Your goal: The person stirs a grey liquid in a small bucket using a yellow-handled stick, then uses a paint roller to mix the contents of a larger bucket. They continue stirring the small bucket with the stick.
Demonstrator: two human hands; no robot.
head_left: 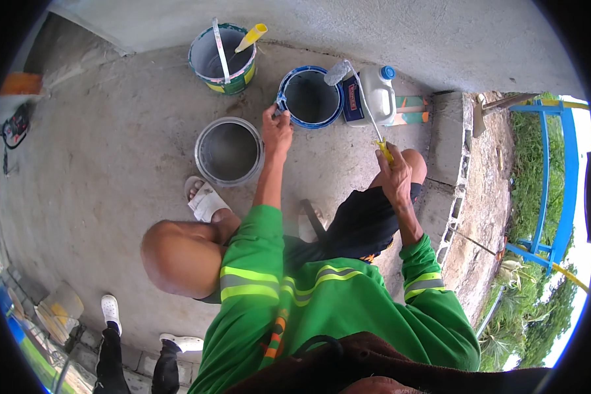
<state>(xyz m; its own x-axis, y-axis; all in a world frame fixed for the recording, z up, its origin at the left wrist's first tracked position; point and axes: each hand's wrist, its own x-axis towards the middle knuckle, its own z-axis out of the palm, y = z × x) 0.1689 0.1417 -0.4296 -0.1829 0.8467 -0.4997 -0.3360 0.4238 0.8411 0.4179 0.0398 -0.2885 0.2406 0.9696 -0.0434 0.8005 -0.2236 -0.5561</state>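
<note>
My left hand (278, 134) is closed at the left rim of a blue-rimmed bucket (309, 124), its fingers hooked over the edge. Grey liquid or coating shows inside that bucket. In my right hand (394, 174) is a paint roller (338, 72), gripped by its yellow handle. The roller's grey, coated head is raised at the bucket's right rim, beside the jug; whether it touches the rim I cannot tell. A second, white-rimmed bucket (201, 157) with grey contents stands left of my left forearm.
A green and yellow bucket (233, 84) near the wall holds a yellow-handled tool (251, 38). Right of the blue-rimmed bucket stands a white jug (376, 92) with a blue cap. Concrete blocks (450, 138) edge the floor at right. Another person's white shoes (111, 310) show at lower left.
</note>
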